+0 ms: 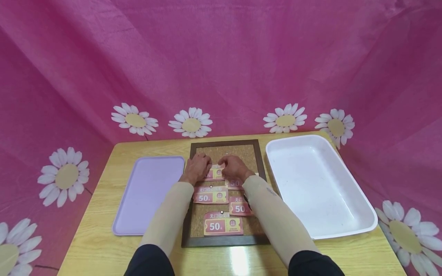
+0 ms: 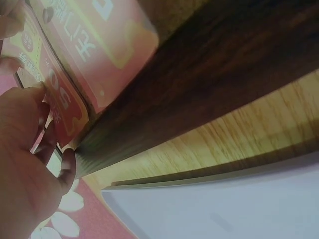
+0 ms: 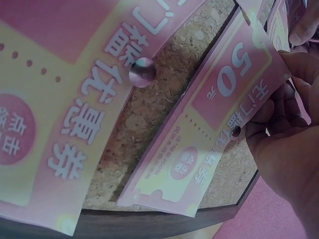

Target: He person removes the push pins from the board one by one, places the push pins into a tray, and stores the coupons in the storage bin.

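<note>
A dark-framed cork board (image 1: 224, 240) bears several pink-and-yellow coupons marked 50, such as one (image 1: 223, 224) near its front edge. Dark round pins (image 3: 143, 72) stand at some coupons' top edges. My left hand (image 1: 198, 167) (image 2: 30, 144) grips the top left part of the upper left coupon (image 1: 215, 173) (image 2: 62, 99), fingers bent. My right hand (image 1: 236, 168) (image 3: 291, 144) has its thumb and fingers pinched at that coupon's top right corner, beyond the pinned coupon (image 3: 219, 99). Whether a pin is between the right fingertips cannot be made out.
A flat lilac tray (image 1: 152, 195) lies left of the board on the wooden table (image 1: 93, 230). Close by on the right is a deep white tray (image 1: 317, 188). A pink cloth (image 1: 221, 69) with white daisies hangs behind and at both sides.
</note>
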A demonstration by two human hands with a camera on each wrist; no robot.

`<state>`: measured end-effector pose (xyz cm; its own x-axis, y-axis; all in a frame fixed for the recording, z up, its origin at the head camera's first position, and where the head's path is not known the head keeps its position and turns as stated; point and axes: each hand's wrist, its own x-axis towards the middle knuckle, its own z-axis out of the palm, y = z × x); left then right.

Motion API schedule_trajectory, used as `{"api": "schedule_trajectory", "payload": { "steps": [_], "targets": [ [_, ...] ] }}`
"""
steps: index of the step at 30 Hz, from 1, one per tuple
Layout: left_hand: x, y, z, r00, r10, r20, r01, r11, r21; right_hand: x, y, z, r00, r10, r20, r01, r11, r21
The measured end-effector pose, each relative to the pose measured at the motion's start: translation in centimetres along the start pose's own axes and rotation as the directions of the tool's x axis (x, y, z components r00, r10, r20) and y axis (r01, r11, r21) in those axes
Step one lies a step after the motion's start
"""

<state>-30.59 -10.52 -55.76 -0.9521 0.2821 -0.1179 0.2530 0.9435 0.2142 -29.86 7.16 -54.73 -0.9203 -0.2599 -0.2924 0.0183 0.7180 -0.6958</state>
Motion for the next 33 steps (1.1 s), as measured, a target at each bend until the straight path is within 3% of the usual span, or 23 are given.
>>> {"api": "schedule_trajectory", "payload": {
  "steps": [8,16,33],
  "targets": [
    [0.15,-0.04,-0.09,1.000,0.022,0.002,-0.022,1.000,0.018,0.19,0.19,-0.08,1.000,-0.008,-0.005,0.008,1.000,-0.017],
    [0.00,0.01,0.13,1.000,0.006,0.007,-0.006,1.000,0.024,0.34,0.29,0.05,1.000,0.001,0.005,0.000,0.999,-0.033],
    [0.09,-0.20,0.43,1.000,0.024,0.002,-0.024,1.000,-0.012,0.25,0.40,-0.13,0.999,0.028,0.027,-0.027,0.999,-0.018]
  ]
}}
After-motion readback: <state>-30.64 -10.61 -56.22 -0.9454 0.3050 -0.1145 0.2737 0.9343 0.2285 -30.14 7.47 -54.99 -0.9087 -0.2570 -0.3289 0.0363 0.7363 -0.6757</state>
